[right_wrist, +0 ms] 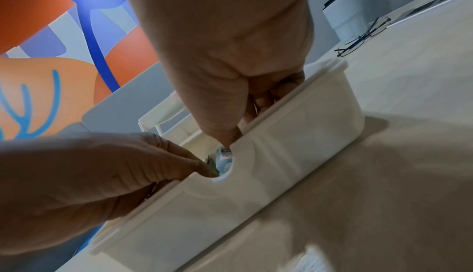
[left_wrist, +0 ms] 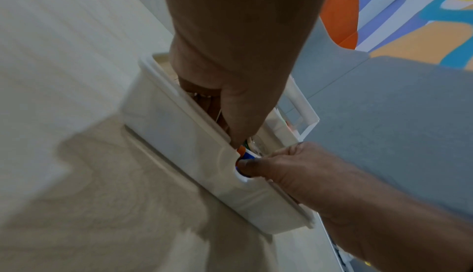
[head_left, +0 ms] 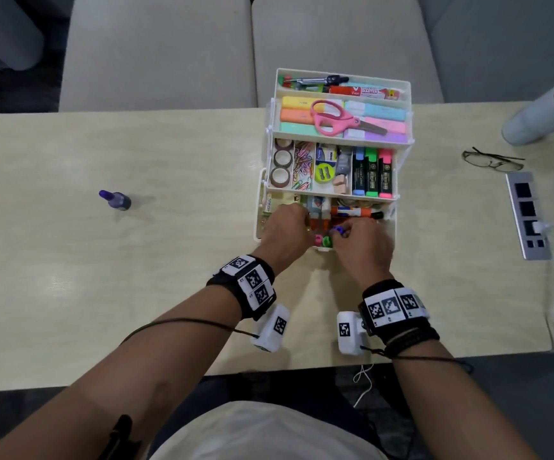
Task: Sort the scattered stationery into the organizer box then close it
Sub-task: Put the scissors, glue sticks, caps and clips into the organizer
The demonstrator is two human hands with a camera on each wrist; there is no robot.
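The white tiered organizer box [head_left: 257, 224] stands open on the table, its upper trays filled with highlighters, pink scissors [head_left: 332, 119], tape rolls and clips. Both hands reach into the bottom compartment. My right hand [head_left: 342, 234] pinches a small blue-capped bottle [head_left: 337, 231] beside pink and green caps [head_left: 322, 241]. My left hand [head_left: 304, 224] curls down among orange-capped bottles [head_left: 315, 223]; what it holds is hidden. In the left wrist view the left hand [left_wrist: 235, 139] dips behind the box wall [left_wrist: 179, 134]. In the right wrist view the right hand [right_wrist: 230, 139] does the same behind that wall [right_wrist: 281, 145].
A purple glue bottle [head_left: 115, 199] lies alone on the table's left part. At the right are folded glasses [head_left: 491, 160], a metal socket panel [head_left: 528, 215] and a white cylinder [head_left: 534, 117]. A beige sofa runs behind the table.
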